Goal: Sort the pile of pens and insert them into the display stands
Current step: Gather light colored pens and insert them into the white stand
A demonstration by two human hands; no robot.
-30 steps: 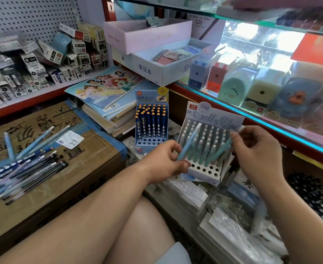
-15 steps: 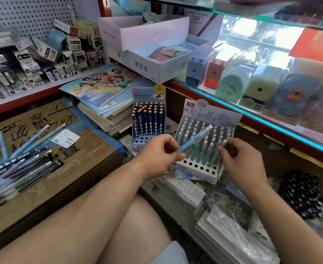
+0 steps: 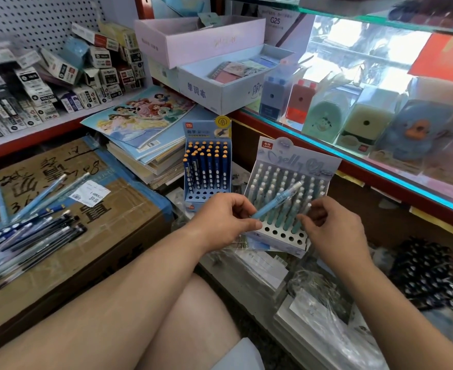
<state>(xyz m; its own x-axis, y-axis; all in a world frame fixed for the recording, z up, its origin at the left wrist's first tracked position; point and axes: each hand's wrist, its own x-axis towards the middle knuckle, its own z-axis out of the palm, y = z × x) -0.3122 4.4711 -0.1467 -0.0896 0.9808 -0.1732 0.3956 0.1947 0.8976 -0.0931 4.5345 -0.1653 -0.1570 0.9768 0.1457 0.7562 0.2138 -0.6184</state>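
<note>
The pile of pens (image 3: 30, 233) lay on a cardboard box (image 3: 113, 236) at your 9 o'clock. Your left hand (image 3: 225, 222) pinched a light-blue pen (image 3: 276, 200) by its lower end, cap aimed toward 2 o'clock, over the white display stand (image 3: 278, 233). At its 3 o'clock, your right hand (image 3: 335, 231) curled, fingertips pinching a teal pen (image 3: 297, 222) seated in the stand.

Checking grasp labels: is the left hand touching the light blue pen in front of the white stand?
Touching. Head view shows the left hand pinching the lower end of the light blue pen between thumb and fingers.
</note>
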